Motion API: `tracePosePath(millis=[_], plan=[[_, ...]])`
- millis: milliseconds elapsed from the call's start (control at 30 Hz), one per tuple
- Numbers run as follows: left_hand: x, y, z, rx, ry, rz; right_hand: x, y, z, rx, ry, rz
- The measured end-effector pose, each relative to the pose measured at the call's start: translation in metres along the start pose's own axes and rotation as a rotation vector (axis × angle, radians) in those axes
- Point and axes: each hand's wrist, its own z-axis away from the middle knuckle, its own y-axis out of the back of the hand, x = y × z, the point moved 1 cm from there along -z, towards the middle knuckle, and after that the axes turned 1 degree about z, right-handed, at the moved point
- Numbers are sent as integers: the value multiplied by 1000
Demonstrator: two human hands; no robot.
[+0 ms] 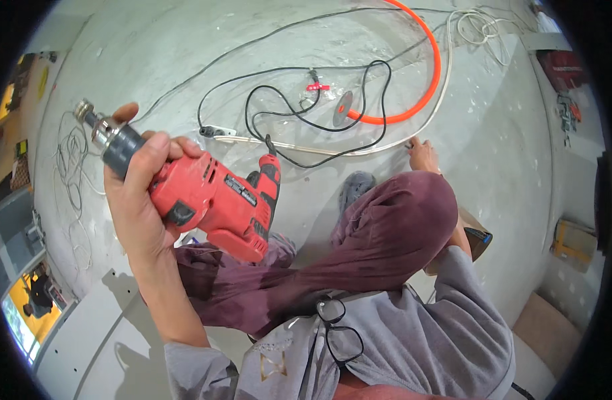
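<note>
Plainly, the left hand (136,207) is at 9 o'clock, its fingers clamped around the front of a red power drill (216,197), which it holds up off the floor. The drill's silver chuck (106,130) points toward 10 o'clock beyond a black collar (124,152), and its red-and-black handle (268,179) rises toward 12 o'clock, ending in a black cord sleeve. Between 2 and 3 o'clock the right hand (424,159) reaches down past the knee, close to a white cable (379,151); its fingertips are too small and partly hidden, so I cannot tell whether they are together, apart or gripping something. Loops of black cord (247,113) lie on the pale floor (186,40) around 12 o'clock, with a red tag (316,87) among them. An orange hose (438,67) curves down from 1 o'clock to a round grey disc (342,110) just past 12. At 10 o'clock a white socket block (220,131) lies with a black plug at its end. Toward 6 o'clock, dark-framed glasses (344,342) hang on the grey sweatshirt (426,340), above maroon trousers (399,220).
</note>
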Motion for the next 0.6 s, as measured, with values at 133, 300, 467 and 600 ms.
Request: tracePosePath(millis=[133,300,467,600], plan=[[4,-25,-22,-123,22,29,-57,87,27,275,433,-193],[36,-50,-47,-94,-53,4,-225,221,80,-314,1053,-711],[41,-73,-93,-290,-53,322,-247,251,100,143,1212,-336],[62,-69,-119,-294,48,436,-278,269,113,540,1210,-424]])
